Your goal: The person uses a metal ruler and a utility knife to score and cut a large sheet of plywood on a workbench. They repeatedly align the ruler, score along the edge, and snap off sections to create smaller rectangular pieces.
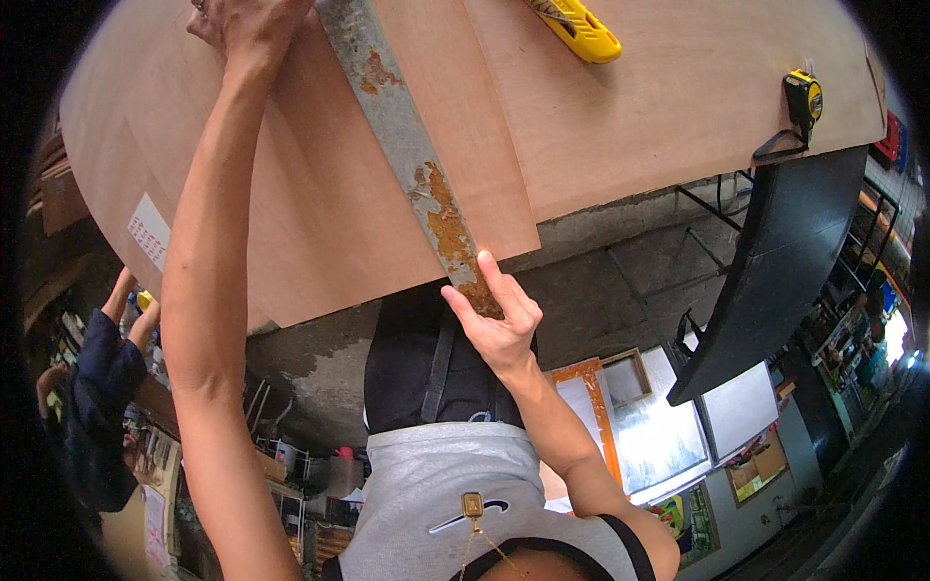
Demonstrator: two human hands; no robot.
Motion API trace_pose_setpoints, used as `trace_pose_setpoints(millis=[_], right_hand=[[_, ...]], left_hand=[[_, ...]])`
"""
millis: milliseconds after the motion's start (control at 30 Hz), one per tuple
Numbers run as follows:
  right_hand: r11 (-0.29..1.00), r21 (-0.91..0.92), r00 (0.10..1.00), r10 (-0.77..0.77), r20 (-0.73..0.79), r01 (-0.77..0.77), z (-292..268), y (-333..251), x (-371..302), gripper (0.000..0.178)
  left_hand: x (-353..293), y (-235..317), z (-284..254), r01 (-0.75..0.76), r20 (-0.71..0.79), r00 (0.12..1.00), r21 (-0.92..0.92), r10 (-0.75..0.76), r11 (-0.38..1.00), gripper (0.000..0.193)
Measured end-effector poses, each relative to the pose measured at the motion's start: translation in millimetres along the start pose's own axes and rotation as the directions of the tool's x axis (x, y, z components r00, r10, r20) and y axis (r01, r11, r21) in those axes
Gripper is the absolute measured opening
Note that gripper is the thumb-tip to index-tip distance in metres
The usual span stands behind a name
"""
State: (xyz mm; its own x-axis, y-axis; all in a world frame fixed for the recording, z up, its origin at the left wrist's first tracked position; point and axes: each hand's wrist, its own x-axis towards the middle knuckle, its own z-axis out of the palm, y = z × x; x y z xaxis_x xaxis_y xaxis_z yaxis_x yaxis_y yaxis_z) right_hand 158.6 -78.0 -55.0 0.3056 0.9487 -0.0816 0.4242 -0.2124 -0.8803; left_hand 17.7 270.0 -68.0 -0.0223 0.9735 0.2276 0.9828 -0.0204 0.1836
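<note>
**Two hands on a rusty straightedge across plywood**

At the bottom centre of the frame, nearest the camera, is the person's own chest in a grey shirt (426, 494) with a small gold pendant (473, 504) hanging on a thin chain. From there the right forearm rises toward mid-frame, ending in the right hand (499, 324). Its fingers are spread rather than curled, with the index finger and thumb pressed against the near end of a long metal straightedge (417, 160), a grey strip blotched with orange rust. That end sits at the near edge of a narrow plywood strip (484, 145), just right of frame centre.

The straightedge runs diagonally up and left across the wood to the top edge of the picture. The narrow strip lies on a large plywood sheet (320, 213) that fills the upper half of the frame; a white paper label (148, 230) is stuck near its left edge.

The left arm stretches up the left-centre of the frame to the left hand (247, 21) at the top, resting on the sheet just left of the straightedge's far part. It is cut off by the frame edge, so I cannot tell how its fingers are set.

Farther off, at top centre-right, lies a yellow utility knife (581, 31). Toward the upper right, a yellow-and-black tape measure (803, 97) sits at the sheet's edge, above a dark curved panel (785, 261).

At the far left edge, another person in dark blue (102, 387) is seen.
</note>
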Motion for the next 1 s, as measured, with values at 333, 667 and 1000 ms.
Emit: trace_pose_setpoints(millis=[333, 667, 1000], right_hand=[[1.0, -0.008, 1.0, -0.021, -0.017, 0.021, -0.3, -0.1, 1.8, 0.062], [1.0, 0.004, 1.0, -0.004, -0.021, 0.004, 0.5, 2.2, -0.3, 0.062], [1.0, 0.025, 0.999, 0.008, -0.036, -0.007, 0.3, 2.0, 0.3, 0.06]], left_hand=[[-2.0, 2.2, -3.4, 0.027, 0.071, 0.997, -0.005, -0.026, 1.0, 0.1], [2.1, -26.1, 24.9, -0.174, -0.102, 0.979, 0.017, 0.175, 0.985, 0.093], [0.6, -30.1, 29.6, -0.178, -0.104, 0.981, -0.149, 0.164, 0.973, 0.095]])
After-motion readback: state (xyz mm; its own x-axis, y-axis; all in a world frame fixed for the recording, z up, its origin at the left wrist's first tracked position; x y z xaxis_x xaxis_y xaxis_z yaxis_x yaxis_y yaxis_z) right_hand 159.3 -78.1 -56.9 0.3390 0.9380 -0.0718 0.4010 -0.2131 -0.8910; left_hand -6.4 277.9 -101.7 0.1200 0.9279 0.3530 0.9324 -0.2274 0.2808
